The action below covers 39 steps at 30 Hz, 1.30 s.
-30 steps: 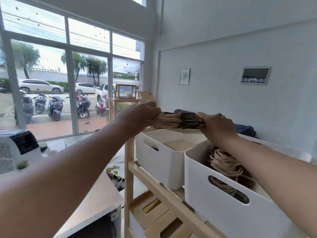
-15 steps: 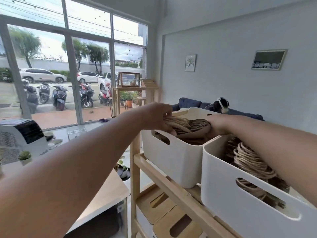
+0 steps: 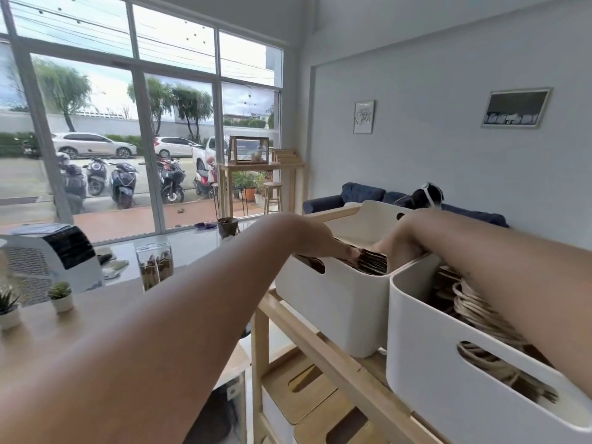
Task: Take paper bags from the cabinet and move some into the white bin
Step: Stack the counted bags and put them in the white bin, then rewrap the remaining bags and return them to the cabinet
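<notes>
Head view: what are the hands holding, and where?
The paper bag stack in far white bin: left hand grips its left end; right hand touches its right, hold hidden.

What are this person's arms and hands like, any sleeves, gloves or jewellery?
The left arm and right arm are bare along all that shows: no sleeves, no watch or bracelet at either wrist. The left hand and right hand wear no gloves. Fingers are partly hidden, so rings cannot be ruled out.

No legible text or numbers, marks on framed picture [image 3: 515, 108] unreadable
</notes>
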Each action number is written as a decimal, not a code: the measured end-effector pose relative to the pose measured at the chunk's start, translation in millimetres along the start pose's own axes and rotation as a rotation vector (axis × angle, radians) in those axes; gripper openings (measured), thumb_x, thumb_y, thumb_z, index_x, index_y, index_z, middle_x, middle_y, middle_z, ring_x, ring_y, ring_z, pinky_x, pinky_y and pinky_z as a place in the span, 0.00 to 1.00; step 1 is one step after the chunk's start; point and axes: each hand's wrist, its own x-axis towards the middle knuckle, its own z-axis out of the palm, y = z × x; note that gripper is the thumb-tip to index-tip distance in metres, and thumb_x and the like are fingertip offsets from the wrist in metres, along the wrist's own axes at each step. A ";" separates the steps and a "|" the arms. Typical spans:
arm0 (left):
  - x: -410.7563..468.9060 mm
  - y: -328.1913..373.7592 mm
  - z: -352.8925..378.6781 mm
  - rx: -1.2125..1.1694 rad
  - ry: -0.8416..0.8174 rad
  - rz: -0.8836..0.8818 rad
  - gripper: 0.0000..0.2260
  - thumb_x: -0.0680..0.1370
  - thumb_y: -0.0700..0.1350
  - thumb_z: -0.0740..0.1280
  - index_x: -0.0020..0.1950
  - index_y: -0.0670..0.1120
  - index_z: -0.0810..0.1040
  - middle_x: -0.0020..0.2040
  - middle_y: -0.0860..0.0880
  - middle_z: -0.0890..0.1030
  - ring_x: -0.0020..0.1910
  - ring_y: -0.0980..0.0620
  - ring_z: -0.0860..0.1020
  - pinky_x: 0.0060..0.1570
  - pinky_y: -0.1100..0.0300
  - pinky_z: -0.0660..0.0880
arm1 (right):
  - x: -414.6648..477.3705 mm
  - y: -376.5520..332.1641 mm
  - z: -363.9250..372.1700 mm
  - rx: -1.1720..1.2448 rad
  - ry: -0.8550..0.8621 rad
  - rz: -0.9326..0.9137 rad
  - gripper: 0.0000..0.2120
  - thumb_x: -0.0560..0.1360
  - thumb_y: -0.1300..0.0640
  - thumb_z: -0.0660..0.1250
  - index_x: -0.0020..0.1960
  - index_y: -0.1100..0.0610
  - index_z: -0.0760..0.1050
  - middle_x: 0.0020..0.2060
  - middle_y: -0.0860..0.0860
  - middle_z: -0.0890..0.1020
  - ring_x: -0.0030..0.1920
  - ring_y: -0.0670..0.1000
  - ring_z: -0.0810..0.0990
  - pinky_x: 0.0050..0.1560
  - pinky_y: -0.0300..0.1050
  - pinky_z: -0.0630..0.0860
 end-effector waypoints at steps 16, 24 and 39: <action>-75.1 14.7 -9.0 0.201 0.483 0.128 0.15 0.81 0.51 0.63 0.66 0.47 0.76 0.63 0.46 0.77 0.58 0.47 0.77 0.58 0.52 0.75 | -97.4 11.0 6.8 0.430 0.412 0.000 0.34 0.76 0.37 0.64 0.78 0.49 0.60 0.77 0.49 0.63 0.75 0.53 0.62 0.72 0.49 0.60; -168.1 81.3 39.7 0.208 0.609 0.280 0.15 0.81 0.52 0.64 0.66 0.50 0.76 0.62 0.48 0.79 0.54 0.48 0.79 0.55 0.50 0.78 | -212.7 36.5 84.2 0.720 0.714 0.043 0.27 0.77 0.45 0.65 0.75 0.44 0.64 0.75 0.51 0.67 0.72 0.55 0.68 0.69 0.50 0.68; -286.0 198.2 242.9 0.140 0.811 0.505 0.13 0.79 0.48 0.65 0.63 0.49 0.78 0.63 0.48 0.80 0.63 0.45 0.75 0.63 0.47 0.71 | -361.5 84.3 335.5 0.863 0.827 0.239 0.28 0.78 0.42 0.60 0.76 0.44 0.60 0.76 0.50 0.62 0.73 0.55 0.63 0.67 0.57 0.69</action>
